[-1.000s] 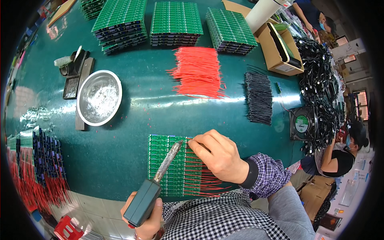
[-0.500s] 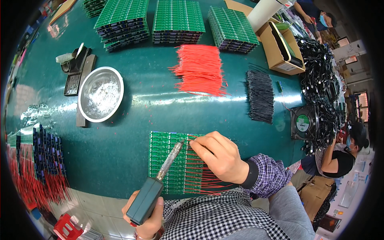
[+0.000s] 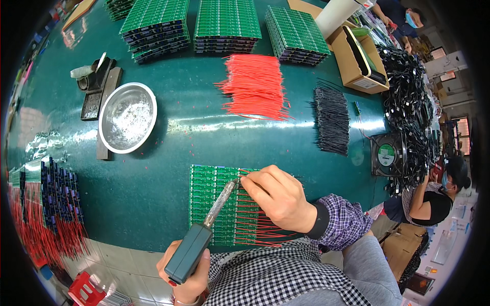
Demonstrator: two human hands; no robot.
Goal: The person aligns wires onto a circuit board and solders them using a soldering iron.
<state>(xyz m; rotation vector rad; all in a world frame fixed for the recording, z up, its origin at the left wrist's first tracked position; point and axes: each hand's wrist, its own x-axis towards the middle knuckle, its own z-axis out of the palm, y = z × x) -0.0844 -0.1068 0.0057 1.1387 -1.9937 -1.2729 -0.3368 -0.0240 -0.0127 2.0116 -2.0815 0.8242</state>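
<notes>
A green circuit board panel (image 3: 201, 194) lies at the table's near edge, with a row of red wires (image 3: 258, 228) running off its right part. My left hand (image 3: 190, 291) is closed round the dark body of a soldering iron (image 3: 190, 253). The iron's metal shaft slants up across the panel, its tip close to my right fingertips. In a pinch near the panel's upper right, my right hand (image 3: 280, 202) holds a red wire, mostly hidden by the fingers.
Beyond the panel lie a red wire pile (image 3: 253, 86) and a black wire bundle (image 3: 332, 120). Stacked green boards (image 3: 227, 20) stand at the back. A metal bowl (image 3: 127, 120) sits left, a small fan (image 3: 386, 154) right. Wired boards (image 3: 56, 196) stand far left. Two people are at right.
The soldering iron's tip has shifted slightly right, nearer the right fingertips. My right hand has moved a little up and left. The iron's body has turned slightly.
</notes>
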